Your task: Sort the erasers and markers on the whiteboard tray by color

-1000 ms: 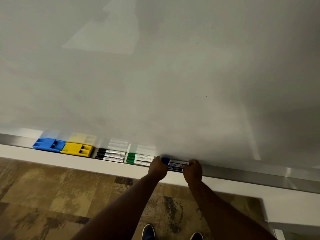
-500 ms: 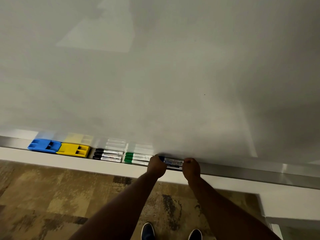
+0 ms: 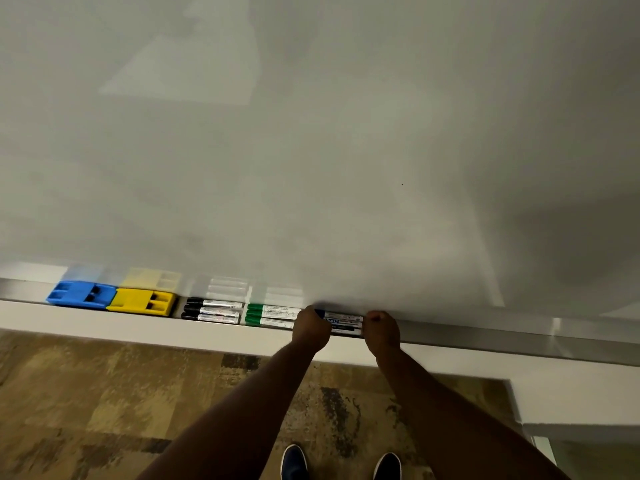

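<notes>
Erasers [image 3: 110,299] and other markers sit grouped left of the blue markers [image 3: 343,322]; your left hand [image 3: 310,329] and right hand [image 3: 381,332] pinch their ends; nearly done.

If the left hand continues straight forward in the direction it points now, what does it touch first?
The left hand points toward the whiteboard, at the cap ends of the blue markers in the tray. It seems to touch them already; beyond them comes the board. Depth is unclear here.
</notes>
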Tool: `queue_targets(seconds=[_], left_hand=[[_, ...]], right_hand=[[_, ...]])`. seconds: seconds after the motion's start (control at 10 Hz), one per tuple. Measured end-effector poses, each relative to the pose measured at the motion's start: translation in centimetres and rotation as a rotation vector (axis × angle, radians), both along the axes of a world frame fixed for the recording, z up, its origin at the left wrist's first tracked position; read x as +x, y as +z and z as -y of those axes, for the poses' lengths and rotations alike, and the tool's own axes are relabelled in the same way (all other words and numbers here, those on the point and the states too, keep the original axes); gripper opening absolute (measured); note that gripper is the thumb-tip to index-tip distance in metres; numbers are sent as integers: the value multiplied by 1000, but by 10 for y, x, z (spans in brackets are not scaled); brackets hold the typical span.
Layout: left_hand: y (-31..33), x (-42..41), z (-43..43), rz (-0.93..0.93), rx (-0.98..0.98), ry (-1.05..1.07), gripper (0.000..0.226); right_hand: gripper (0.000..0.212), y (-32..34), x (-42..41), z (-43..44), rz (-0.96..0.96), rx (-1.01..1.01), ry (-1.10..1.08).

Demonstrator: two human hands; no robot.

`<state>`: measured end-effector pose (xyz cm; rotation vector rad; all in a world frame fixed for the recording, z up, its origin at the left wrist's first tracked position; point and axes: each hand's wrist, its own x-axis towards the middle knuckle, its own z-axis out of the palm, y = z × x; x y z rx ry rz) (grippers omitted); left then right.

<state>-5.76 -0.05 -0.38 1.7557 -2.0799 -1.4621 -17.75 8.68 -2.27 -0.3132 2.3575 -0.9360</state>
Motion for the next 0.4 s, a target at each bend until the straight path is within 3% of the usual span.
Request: queue_targets(seconds=[0.2,0.3,0.4], left_hand=[[7,12,-7,-88,-45,-20,20],[9,22,-9,-152,-84,-27,27],[14,37,-9,-158,-152,-17,48]], right_hand=[[19,16,13,-13,-132,20,110],[20,21,23,-20,-234,26,213],[24,26,33,-26,-261,-31,187]])
